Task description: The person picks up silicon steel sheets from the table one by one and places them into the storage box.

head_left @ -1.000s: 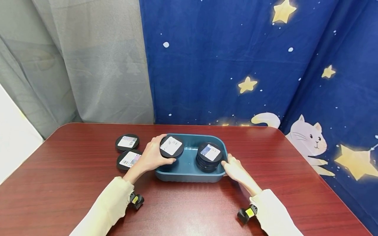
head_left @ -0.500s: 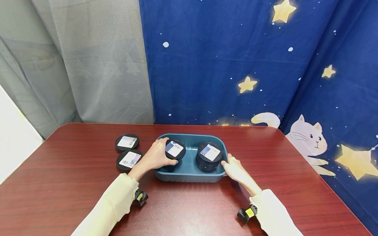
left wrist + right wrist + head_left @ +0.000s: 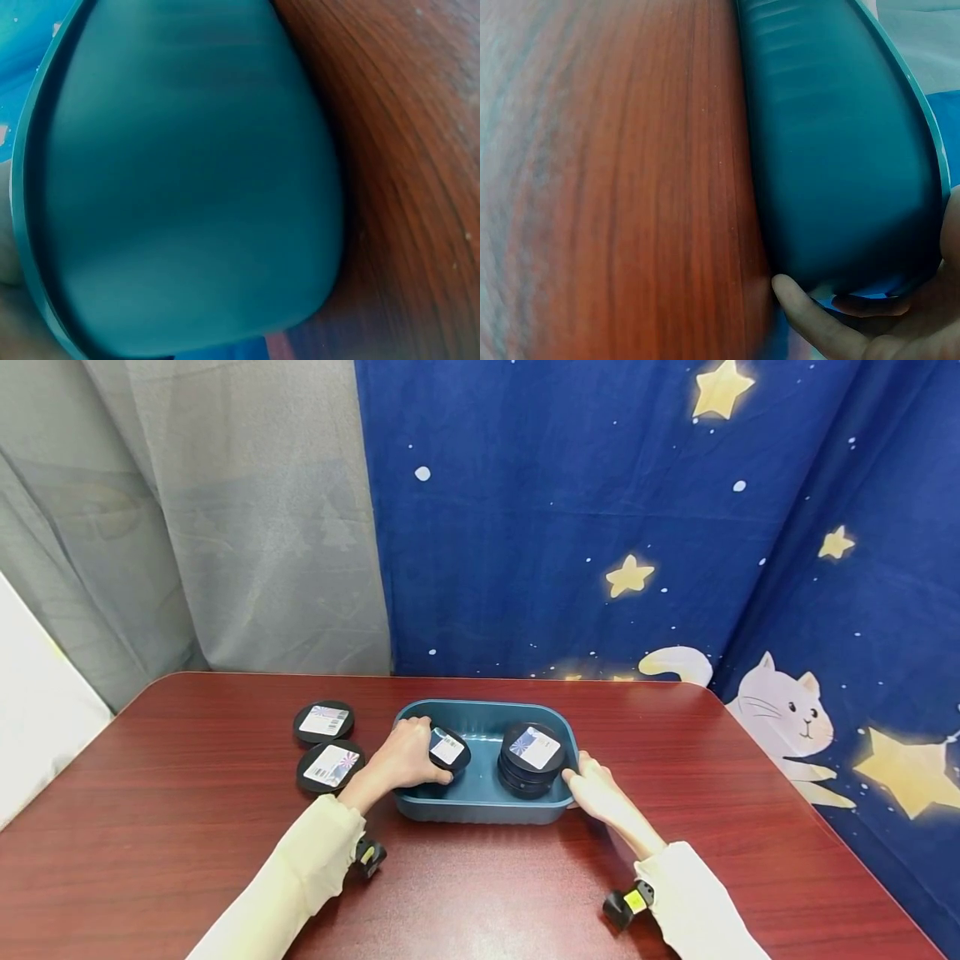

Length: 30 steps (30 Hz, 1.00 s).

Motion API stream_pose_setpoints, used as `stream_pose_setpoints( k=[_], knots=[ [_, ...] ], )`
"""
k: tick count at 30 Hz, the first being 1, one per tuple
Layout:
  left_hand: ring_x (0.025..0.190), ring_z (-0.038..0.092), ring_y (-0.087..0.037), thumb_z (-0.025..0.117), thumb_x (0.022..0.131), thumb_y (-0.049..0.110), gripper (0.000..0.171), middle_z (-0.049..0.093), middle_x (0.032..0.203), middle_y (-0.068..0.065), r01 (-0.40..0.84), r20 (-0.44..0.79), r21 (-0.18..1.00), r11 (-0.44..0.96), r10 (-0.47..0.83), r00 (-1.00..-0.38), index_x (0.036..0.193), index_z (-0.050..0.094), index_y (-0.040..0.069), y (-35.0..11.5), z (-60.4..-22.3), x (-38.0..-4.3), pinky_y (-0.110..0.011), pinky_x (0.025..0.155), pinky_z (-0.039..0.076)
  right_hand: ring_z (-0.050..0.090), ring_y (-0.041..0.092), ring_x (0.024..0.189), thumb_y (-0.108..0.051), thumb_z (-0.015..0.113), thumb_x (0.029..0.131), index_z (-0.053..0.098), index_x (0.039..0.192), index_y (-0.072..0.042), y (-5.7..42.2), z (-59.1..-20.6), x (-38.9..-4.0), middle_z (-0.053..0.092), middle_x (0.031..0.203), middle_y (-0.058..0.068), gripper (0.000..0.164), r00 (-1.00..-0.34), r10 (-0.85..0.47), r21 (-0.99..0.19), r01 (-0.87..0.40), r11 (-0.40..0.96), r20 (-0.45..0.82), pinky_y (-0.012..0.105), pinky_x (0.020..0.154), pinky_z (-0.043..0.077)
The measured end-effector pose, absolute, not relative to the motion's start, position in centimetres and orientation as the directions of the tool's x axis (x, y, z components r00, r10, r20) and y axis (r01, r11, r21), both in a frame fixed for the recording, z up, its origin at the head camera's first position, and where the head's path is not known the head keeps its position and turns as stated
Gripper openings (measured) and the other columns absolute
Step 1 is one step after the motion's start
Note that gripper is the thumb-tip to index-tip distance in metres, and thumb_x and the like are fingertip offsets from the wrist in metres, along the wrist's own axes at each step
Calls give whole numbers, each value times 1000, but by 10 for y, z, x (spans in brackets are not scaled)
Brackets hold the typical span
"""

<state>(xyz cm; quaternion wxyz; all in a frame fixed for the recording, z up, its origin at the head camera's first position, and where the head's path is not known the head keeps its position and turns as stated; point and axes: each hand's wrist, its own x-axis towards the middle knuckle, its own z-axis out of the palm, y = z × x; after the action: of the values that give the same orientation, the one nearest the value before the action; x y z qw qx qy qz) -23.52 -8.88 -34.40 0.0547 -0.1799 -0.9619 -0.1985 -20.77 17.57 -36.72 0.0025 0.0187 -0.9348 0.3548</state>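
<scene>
My left hand (image 3: 407, 755) grips a flat round black container (image 3: 448, 748) with a white and blue label. Hand and container are down inside the left end of a teal plastic basin (image 3: 480, 812), the container slightly tilted. A stack of similar black containers (image 3: 534, 748) stands in the basin's right half. At the right end, my right hand (image 3: 596, 789) holds the basin's rim. The right wrist view shows its fingers (image 3: 810, 319) around the basin's end wall (image 3: 847, 165). In the left wrist view the basin's outer wall (image 3: 187, 187) hides most of the hand.
Two more labelled black containers, one farther back (image 3: 323, 722) and one nearer (image 3: 330, 766), lie on the reddish-brown table (image 3: 480, 893) left of the basin. Behind the table hang a grey curtain (image 3: 262, 527) and a blue star-patterned curtain (image 3: 525, 527).
My left hand has moved right and down with the black container, from over the basin's left rim to inside it. The right hand and the basin have stayed in place.
</scene>
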Motion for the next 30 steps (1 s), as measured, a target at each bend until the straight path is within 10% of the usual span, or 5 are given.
stream_pose_setpoints(
  k=[30],
  knots=[
    [92, 44, -35, 82, 60, 25, 67, 48, 90, -22, 219, -106, 204, 954, 244, -964, 103, 47, -13, -69, -350, -232, -43, 85, 38, 58, 27, 79, -10, 45, 83, 49, 100, 8, 176, -368, -208, 54, 81, 14, 25, -999, -34, -656, -40, 754, 22, 35, 69, 48]
  ],
)
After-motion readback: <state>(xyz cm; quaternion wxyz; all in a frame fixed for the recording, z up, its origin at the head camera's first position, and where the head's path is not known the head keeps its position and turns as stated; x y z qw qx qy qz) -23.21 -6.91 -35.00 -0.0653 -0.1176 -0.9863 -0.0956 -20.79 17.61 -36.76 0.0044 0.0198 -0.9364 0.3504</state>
